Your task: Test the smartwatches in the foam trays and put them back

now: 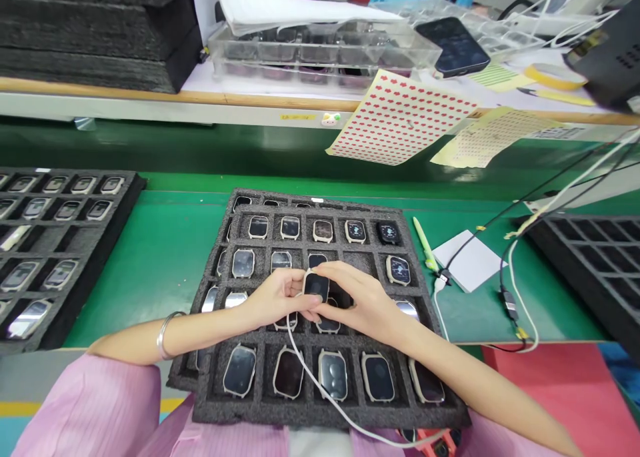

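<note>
A smartwatch [316,285] without a strap, dark-screened in a light case, is held between my two hands above the foam tray [330,410]. My left hand [283,292] is closed on its left side, thumb at the lower edge. On the right side, the fingers of my right hand [363,296] pinch its top and lower corner. From under the left hand a white cable [320,384] runs down across the tray; its end at the watch is hidden. Several similar watches sit in the compartments, some with lit dials like the black watch [388,232].
Another tray [127,197] of watches lies at left, a compartment tray [560,224] at right. A green pen [424,242], white paper [470,260] and a white connector [441,282] are beside my tray. Sticker sheets [395,120] hang from the shelf, which carries a phone [455,45].
</note>
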Demonstrator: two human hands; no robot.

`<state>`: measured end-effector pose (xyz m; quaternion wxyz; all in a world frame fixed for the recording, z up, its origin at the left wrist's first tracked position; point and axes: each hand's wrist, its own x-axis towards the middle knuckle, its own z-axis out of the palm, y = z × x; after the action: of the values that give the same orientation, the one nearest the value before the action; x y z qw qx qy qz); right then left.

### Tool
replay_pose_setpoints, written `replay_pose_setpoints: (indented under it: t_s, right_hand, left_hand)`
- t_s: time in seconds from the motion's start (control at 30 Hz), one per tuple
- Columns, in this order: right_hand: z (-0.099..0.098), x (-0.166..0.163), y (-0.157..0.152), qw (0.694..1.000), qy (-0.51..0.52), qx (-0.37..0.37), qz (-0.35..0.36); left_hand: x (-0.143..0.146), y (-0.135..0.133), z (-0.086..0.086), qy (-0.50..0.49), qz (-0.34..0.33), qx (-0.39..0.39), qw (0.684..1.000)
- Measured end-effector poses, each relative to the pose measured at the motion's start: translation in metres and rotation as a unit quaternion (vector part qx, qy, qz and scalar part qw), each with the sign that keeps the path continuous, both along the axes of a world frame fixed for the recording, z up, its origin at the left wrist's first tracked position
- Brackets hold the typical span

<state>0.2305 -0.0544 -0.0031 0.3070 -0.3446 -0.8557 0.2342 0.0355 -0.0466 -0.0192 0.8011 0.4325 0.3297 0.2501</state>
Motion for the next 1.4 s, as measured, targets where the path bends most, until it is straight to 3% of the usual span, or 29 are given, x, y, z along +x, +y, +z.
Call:
replay_pose_setpoints:
  t_s: [0.33,0.93,1.03,1.23,1.4]
  right_hand:
    - [-0.002,0.002,-0.001,0.999,0.022,-0.035,0.009]
    - [0.002,-0.003,0.003,0.991,0.046,-0.115,-0.053]
    - [0.005,-0.004,0.004,0.975,0.099,-0.192,-0.06]
    - [0.005,-0.003,0.006,0.911,0.193,-0.357,-0.076]
    - [0.004,-0.002,0.006,0.885,0.237,-0.397,-0.058]
  left_hand:
    - [-0.001,0.001,0.0,0.007,-0.027,0.013,1.0]
    - [-0.004,0.007,-0.001,-0.074,-0.044,-0.091,0.992]
    - [-0.004,0.009,-0.005,-0.116,-0.064,-0.143,0.981]
    - [-0.005,0.012,-0.01,-0.195,-0.08,-0.215,0.954]
    - [-0.005,0.012,-0.008,-0.196,-0.102,-0.221,0.95]
